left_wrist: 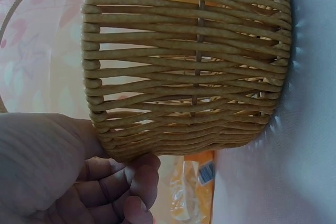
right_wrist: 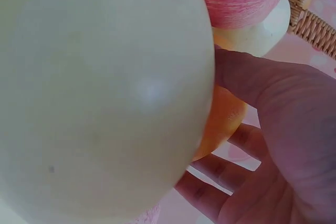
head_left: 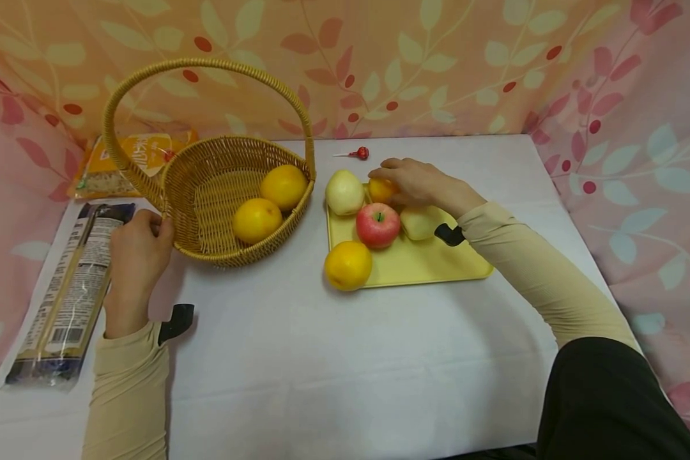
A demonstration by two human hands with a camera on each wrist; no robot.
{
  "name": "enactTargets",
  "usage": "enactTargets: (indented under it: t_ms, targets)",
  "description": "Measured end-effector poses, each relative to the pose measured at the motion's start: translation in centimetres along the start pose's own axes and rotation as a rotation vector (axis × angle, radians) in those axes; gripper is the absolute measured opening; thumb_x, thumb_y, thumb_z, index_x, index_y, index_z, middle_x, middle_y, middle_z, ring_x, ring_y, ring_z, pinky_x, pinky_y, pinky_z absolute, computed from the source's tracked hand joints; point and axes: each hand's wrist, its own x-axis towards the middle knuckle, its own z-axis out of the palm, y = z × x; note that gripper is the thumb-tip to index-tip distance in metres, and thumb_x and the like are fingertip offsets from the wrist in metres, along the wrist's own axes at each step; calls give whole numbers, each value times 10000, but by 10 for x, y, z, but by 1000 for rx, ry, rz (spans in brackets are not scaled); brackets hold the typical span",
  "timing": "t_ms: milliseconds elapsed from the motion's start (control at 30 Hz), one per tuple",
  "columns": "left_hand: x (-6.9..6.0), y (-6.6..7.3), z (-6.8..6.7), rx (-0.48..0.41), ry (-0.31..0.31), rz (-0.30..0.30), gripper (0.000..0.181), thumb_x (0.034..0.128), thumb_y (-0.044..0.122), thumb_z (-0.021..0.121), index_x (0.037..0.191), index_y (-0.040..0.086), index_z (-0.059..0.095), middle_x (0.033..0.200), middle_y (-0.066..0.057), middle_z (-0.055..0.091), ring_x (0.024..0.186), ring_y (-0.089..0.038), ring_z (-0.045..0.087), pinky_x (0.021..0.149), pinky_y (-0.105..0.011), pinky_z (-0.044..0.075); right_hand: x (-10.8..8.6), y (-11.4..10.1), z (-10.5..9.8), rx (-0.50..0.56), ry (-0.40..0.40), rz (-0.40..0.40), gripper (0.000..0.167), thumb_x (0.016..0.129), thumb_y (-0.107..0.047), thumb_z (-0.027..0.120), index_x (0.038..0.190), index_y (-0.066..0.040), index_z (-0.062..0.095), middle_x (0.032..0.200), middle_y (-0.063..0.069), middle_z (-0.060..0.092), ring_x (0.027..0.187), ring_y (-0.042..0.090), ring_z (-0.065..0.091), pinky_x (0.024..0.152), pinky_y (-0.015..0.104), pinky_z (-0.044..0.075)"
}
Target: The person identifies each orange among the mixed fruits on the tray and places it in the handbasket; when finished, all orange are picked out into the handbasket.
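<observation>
My left hand (head_left: 140,262) pinches the near left rim of a wicker basket (head_left: 236,258) between thumb and fingers. In the left wrist view the fingers curl under the basket's woven edge (left_wrist: 184,77). Two oranges (head_left: 257,221) lie inside it, on the right. My right hand (head_left: 418,183) reaches over the back of a yellow tray (head_left: 437,271) and grips an orange (head_left: 381,190), its thumb and fingers around the fruit. Beside that orange are a red apple (head_left: 377,225) and two pale round fruits (head_left: 345,192). One pale fruit (right_wrist: 105,98) hides part of the gripped orange in the right wrist view.
Another orange (head_left: 347,266) sits at the tray's near left corner. A red lollipop (head_left: 361,153) lies behind the tray. Left of the basket are an orange food bag (head_left: 106,169) and a long clear packet (head_left: 69,294). Flowered cloth (head_left: 345,70) hangs behind the white table.
</observation>
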Motion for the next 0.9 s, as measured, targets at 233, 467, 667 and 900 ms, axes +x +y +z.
enactTargets:
  t_ms: [233, 467, 667, 900]
  targets:
    - [0, 1, -1, 3, -17, -20, 388, 1001, 244, 435, 1030, -114, 582, 840, -296, 608, 641, -346, 534, 465, -304, 355, 0, 1, 1, 7, 14, 2, 551, 934, -238, 640, 1444, -148, 452, 1453, 186, 440, 1272, 428, 467, 974, 635, 435]
    - [0, 1, -1, 7, -27, -31, 383, 1001, 238, 433, 1034, -114, 582, 850, -300, 615, 637, -339, 540, 463, -297, 359, -4, 1, -1, 53, 90, 21, 563, 913, -293, 666, 1421, -162, 461, 1424, 182, 452, 1237, 392, 486, 984, 605, 435]
    - [0, 1, 0, 2, -10, -19, 373, 997, 226, 443, 1016, -118, 584, 830, -302, 615, 622, -343, 541, 456, -299, 351, -10, -5, -7, 92, 259, -38, 596, 867, -293, 729, 1395, -171, 483, 1343, 160, 498, 1183, 344, 515, 1009, 531, 433]
    - [-1, 1, -1, 1, 2, -5, 367, 992, 217, 450, 999, -122, 590, 806, -298, 615, 610, -349, 540, 450, -300, 344, -16, -21, -15, 168, 428, -70, 653, 840, -410, 739, 1379, -162, 468, 1351, 131, 480, 1101, 316, 541, 966, 489, 483]
